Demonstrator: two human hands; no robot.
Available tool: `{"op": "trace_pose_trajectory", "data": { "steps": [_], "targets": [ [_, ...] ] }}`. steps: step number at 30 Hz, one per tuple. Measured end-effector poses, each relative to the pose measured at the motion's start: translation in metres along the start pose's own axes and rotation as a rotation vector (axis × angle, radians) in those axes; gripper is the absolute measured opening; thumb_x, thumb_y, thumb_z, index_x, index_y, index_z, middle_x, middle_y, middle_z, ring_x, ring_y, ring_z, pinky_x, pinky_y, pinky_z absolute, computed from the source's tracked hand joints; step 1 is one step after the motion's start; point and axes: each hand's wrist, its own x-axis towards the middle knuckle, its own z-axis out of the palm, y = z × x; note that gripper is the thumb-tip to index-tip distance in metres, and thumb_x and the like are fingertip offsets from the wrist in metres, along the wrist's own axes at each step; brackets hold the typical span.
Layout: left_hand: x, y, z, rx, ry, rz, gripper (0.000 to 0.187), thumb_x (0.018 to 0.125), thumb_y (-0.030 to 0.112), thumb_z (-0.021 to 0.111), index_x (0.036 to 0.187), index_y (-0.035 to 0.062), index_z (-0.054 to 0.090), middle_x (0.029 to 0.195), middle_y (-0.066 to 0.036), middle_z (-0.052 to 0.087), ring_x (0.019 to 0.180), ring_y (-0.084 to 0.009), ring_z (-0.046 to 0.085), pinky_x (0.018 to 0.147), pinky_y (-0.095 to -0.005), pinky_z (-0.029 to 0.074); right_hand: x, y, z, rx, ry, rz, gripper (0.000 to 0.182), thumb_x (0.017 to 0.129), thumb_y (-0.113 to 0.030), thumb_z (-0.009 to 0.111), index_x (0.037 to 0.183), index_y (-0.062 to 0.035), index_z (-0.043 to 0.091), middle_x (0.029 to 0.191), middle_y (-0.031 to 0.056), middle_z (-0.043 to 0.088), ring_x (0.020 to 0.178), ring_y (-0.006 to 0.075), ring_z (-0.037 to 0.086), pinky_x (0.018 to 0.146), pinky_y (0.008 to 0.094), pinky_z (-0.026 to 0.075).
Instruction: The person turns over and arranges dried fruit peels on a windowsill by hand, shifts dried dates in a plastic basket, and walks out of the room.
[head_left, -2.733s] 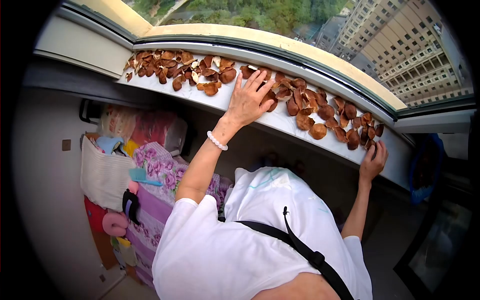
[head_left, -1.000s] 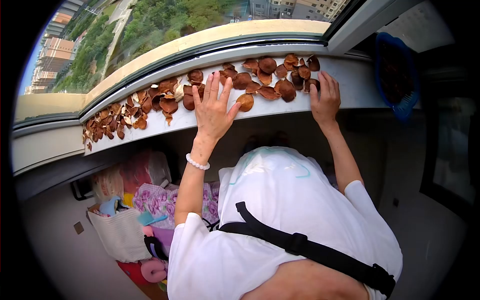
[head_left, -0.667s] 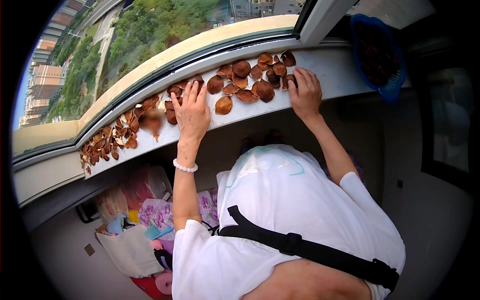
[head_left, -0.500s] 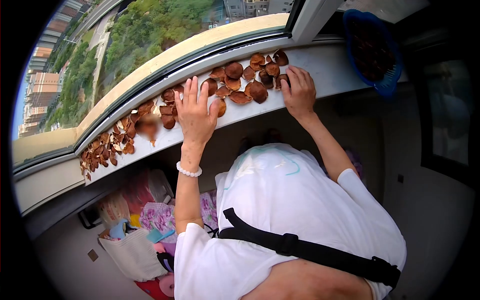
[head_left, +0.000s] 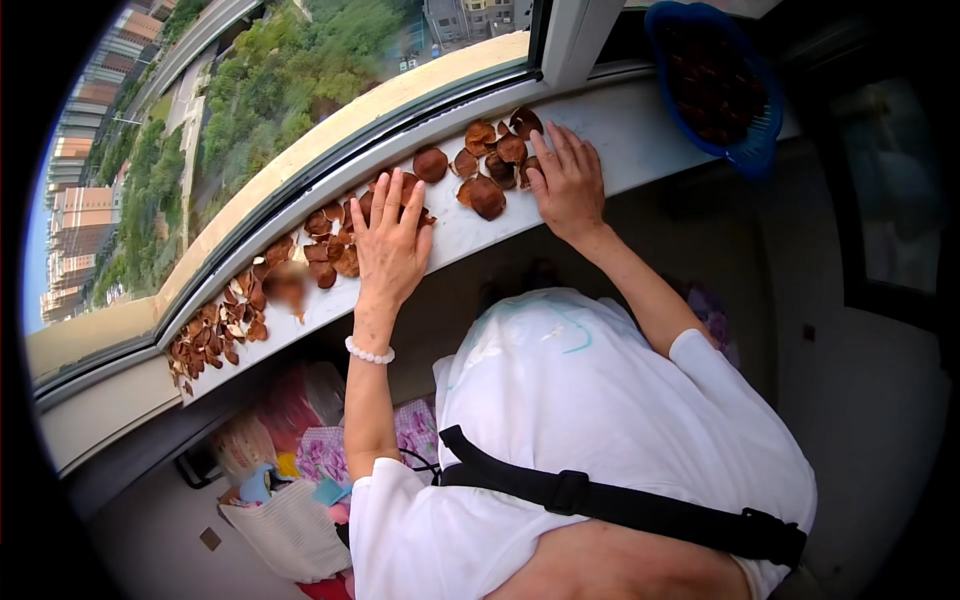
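Brown dried pieces (head_left: 487, 197), curled and cup-like, lie along a white windowsill (head_left: 625, 135). My left hand (head_left: 390, 245), with a pale bead bracelet on the wrist, rests palm down over several pieces at mid-sill, its fingers spread. Farther right, my right hand (head_left: 568, 185) lies over the edge of the right-hand group, fingers stretched out, touching pieces beside its fingertips. Whatever lies under both palms is hidden. Smaller brown fragments (head_left: 205, 340) are heaped at the sill's left end.
A blue basket (head_left: 757, 160) of dark reddish pieces stands at the sill's right end. The window frame (head_left: 350, 150) runs along the back. Below left are a white woven bag (head_left: 290, 525) and floral cloth (head_left: 415, 430).
Pieces by my left hand have shifted left along the sill, leaving a wider gap to the right-hand group. The whole view has also shifted slightly. Both hands remain spread.
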Motion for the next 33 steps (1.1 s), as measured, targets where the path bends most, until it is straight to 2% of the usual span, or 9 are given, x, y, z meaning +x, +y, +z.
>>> {"op": "trace_pose_trajectory", "data": {
  "steps": [4, 5, 8, 15, 21, 26, 29, 31, 33],
  "targets": [
    [0.023, 0.033, 0.000, -0.076, 0.031, 0.073, 0.066, 0.089, 0.041, 0.066, 0.148, 0.0170, 0.048, 0.159, -0.012, 0.035, 0.148, -0.0288, 0.030, 0.119, -0.0594, 0.016, 0.000, 0.000, 0.001, -0.004, -0.014, 0.002, 0.053, 0.092, -0.023, 0.062, 0.141, -0.0080, 0.053, 0.146, 0.0156, 0.049, 0.134, 0.0336, 0.045, 0.110, 0.0545, 0.033],
    [0.029, 0.043, 0.004, -0.064, 0.015, 0.075, 0.068, 0.089, 0.040, 0.066, 0.151, 0.0192, 0.044, 0.161, -0.012, 0.032, 0.149, -0.0305, 0.029, 0.119, -0.0582, 0.016, 0.000, 0.001, 0.002, -0.008, -0.002, -0.009, 0.052, 0.092, -0.025, 0.062, 0.140, -0.0075, 0.054, 0.144, 0.0158, 0.050, 0.133, 0.0339, 0.045, 0.109, 0.0560, 0.033],
    [0.048, 0.064, 0.015, -0.025, 0.026, 0.089, 0.061, 0.093, 0.039, 0.062, 0.148, 0.0180, 0.047, 0.158, -0.013, 0.036, 0.146, -0.0306, 0.034, 0.118, -0.0584, 0.019, -0.002, 0.003, 0.003, 0.005, 0.014, 0.002, 0.051, 0.092, -0.024, 0.062, 0.140, -0.0071, 0.054, 0.144, 0.0162, 0.050, 0.133, 0.0342, 0.045, 0.110, 0.0567, 0.032],
    [0.036, 0.039, 0.018, 0.026, -0.031, 0.099, 0.056, 0.095, 0.035, 0.059, 0.147, 0.0168, 0.048, 0.153, -0.013, 0.043, 0.142, -0.0296, 0.039, 0.116, -0.0641, 0.018, -0.003, 0.001, 0.002, 0.017, 0.011, 0.030, 0.051, 0.093, -0.024, 0.061, 0.140, -0.0070, 0.052, 0.145, 0.0165, 0.050, 0.134, 0.0343, 0.045, 0.110, 0.0575, 0.031],
    [0.036, 0.039, 0.005, -0.024, 0.001, 0.103, 0.059, 0.095, 0.033, 0.060, 0.150, 0.0161, 0.044, 0.157, -0.014, 0.037, 0.146, -0.0288, 0.034, 0.119, -0.0581, 0.019, 0.001, 0.000, 0.002, 0.009, -0.022, 0.021, 0.053, 0.093, -0.026, 0.061, 0.142, -0.0073, 0.051, 0.147, 0.0162, 0.048, 0.136, 0.0342, 0.043, 0.111, 0.0588, 0.029],
    [0.034, 0.035, 0.014, 0.003, -0.057, 0.091, 0.059, 0.098, 0.033, 0.056, 0.153, 0.0155, 0.041, 0.160, -0.013, 0.034, 0.147, -0.0284, 0.032, 0.121, -0.0548, 0.018, 0.002, -0.001, 0.003, -0.011, -0.158, 0.077, 0.059, 0.097, -0.038, 0.056, 0.146, -0.0073, 0.045, 0.156, 0.0160, 0.038, 0.145, 0.0354, 0.032, 0.116, 0.0635, 0.018],
    [0.026, 0.025, 0.017, 0.019, 0.000, 0.106, 0.060, 0.096, 0.033, 0.058, 0.151, 0.0148, 0.043, 0.159, -0.014, 0.035, 0.148, -0.0294, 0.031, 0.119, -0.0572, 0.018, 0.009, -0.005, 0.005, 0.013, -0.204, 0.137, 0.062, 0.098, -0.042, 0.055, 0.147, -0.0068, 0.043, 0.157, 0.0162, 0.035, 0.146, 0.0355, 0.029, 0.117, 0.0645, 0.015],
    [0.020, 0.020, 0.016, 0.081, -0.034, 0.096, 0.060, 0.097, 0.035, 0.057, 0.152, 0.0158, 0.043, 0.160, -0.013, 0.034, 0.150, -0.0283, 0.027, 0.120, -0.0572, 0.016, 0.011, -0.008, 0.010, 0.012, -0.178, 0.152, 0.063, 0.097, -0.042, 0.056, 0.147, -0.0050, 0.044, 0.156, 0.0168, 0.035, 0.147, 0.0357, 0.027, 0.117, 0.0649, 0.014],
    [0.018, 0.014, 0.013, 0.054, -0.024, 0.113, 0.060, 0.098, 0.037, 0.055, 0.152, 0.0156, 0.042, 0.160, -0.013, 0.034, 0.150, -0.0277, 0.026, 0.120, -0.0572, 0.015, 0.013, -0.013, 0.012, 0.019, -0.225, 0.101, 0.062, 0.097, -0.041, 0.056, 0.145, -0.0028, 0.045, 0.156, 0.0175, 0.035, 0.148, 0.0359, 0.025, 0.117, 0.0647, 0.014]
  ]
}}
